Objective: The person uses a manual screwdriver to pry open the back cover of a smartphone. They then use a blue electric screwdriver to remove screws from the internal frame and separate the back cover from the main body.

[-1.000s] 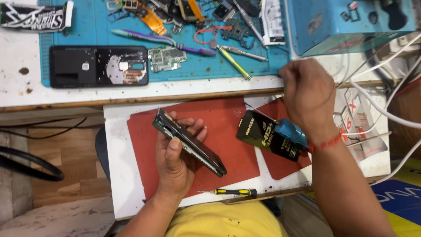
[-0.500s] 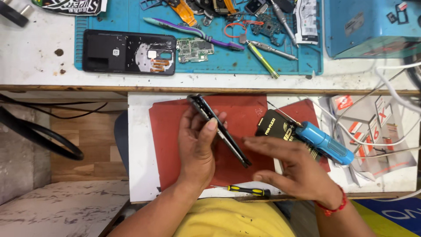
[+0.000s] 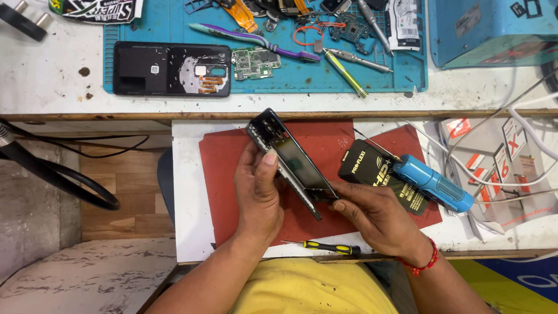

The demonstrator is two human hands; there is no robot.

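Over red mat [image 3: 325,139] | phone frame [image 3: 293,160] (tilted) | between both hands

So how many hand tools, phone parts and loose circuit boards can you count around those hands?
Hand tools: 2, blue electric screwdriver, small black-and-yellow screwdriver
Phone parts: 2, black phone frame in both hands, black back cover
Circuit boards: 1, green
Total: 5

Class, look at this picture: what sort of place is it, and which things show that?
Most likely a phone repair bench. A bare green circuit board and a black phone back cover lie on a blue work mat, and both hands hold an opened phone frame.
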